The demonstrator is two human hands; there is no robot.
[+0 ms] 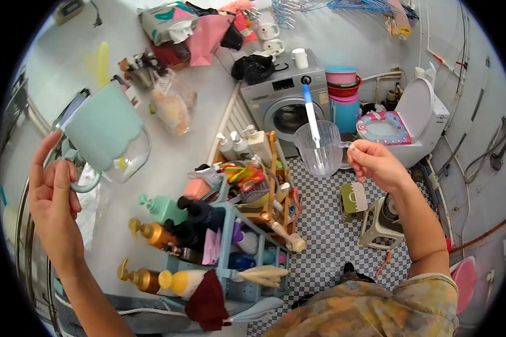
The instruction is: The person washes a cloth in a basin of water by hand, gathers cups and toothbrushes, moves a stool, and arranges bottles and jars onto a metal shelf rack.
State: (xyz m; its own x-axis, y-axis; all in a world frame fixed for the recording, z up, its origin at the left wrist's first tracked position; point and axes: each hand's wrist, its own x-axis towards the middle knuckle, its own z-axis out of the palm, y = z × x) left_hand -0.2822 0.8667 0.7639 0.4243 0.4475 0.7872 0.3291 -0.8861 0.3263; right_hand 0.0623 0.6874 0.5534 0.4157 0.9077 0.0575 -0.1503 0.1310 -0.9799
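My left hand (56,191) is raised at the left with its fingers closed around the handle of a mint-green cup (98,126). This cup is tilted and has a wavy green band and a clear part. Something small, white and yellow, shows through the clear part. At the right, my right hand (374,160) pinches the small handle of a clear plastic cup (309,147). A slim white stick with a blue end (312,115) stands in the clear cup, leaning and rising above its rim. The two cups are far apart.
Below my hands stands a blue plastic rack (230,238) with several pump bottles. A washing machine (292,106), stacked basins (343,84) and a toilet (419,104) line the back. A stool (379,227) and a green box (353,201) stand on the checkered floor (315,247).
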